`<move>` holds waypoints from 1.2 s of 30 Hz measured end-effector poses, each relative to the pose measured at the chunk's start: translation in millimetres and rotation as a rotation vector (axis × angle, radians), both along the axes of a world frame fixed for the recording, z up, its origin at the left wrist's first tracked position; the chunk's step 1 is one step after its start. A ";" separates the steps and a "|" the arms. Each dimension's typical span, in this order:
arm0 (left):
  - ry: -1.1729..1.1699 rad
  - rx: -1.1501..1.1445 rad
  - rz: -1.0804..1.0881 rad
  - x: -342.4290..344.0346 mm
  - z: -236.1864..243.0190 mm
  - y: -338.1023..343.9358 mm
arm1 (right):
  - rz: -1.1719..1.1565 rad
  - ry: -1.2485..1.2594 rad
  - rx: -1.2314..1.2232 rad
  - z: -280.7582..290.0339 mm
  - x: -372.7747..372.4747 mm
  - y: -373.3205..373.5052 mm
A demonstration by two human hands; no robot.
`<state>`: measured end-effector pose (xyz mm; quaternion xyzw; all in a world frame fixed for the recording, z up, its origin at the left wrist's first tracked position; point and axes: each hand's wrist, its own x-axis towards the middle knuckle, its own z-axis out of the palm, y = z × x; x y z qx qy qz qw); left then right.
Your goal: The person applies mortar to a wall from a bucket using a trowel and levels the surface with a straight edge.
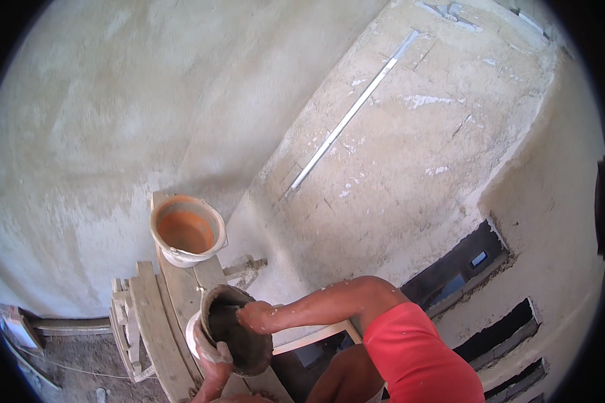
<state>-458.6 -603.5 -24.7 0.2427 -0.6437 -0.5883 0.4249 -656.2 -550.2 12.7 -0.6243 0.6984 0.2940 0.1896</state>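
Observation:
A dark, mortar-crusted bucket (257,359) tilts over the wooden planks at the lower middle, its mouth facing up toward me. Grey wet material coats its inside. My left hand (215,359) grips the near left rim, fingers curled over the edge. Against that side shows a white rounded surface (192,336), perhaps another bucket, partly covered. Inside the mouth reaches my right hand (255,317), its fingers closed around something I cannot make out. Farther along the planks stands a white bucket (215,225) holding orange-brown liquid.
The wooden planks (171,336) form a narrow raised platform beside the plastered wall (114,134). A pale metal strip (346,121) runs diagonally across the rough wall section. Dark rectangular openings (460,258) lie at right. Lower left, earthy ground (81,366) shows far below.

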 end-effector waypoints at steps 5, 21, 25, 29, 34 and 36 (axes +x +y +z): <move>0.038 -0.059 -0.047 1.4 -4.3 7.5 | 0.192 -0.064 0.361 -6.8 -23.1 9.8; -0.044 0.170 0.074 49.9 -28.5 -18.7 | -1.425 -1.177 0.539 13.5 52.3 55.3; -0.028 0.268 0.100 51.0 -30.2 -25.3 | -1.537 -1.319 0.486 3.7 65.8 50.9; -0.009 0.264 0.121 45.9 -30.7 -33.2 | -1.530 -1.420 0.325 4.3 72.2 30.7; -0.012 0.250 0.109 47.2 -29.9 -34.1 | -1.424 -1.310 0.211 27.7 66.2 16.9; -0.062 0.235 0.127 47.5 -29.9 -34.0 | -1.293 -1.121 0.174 43.0 53.8 16.7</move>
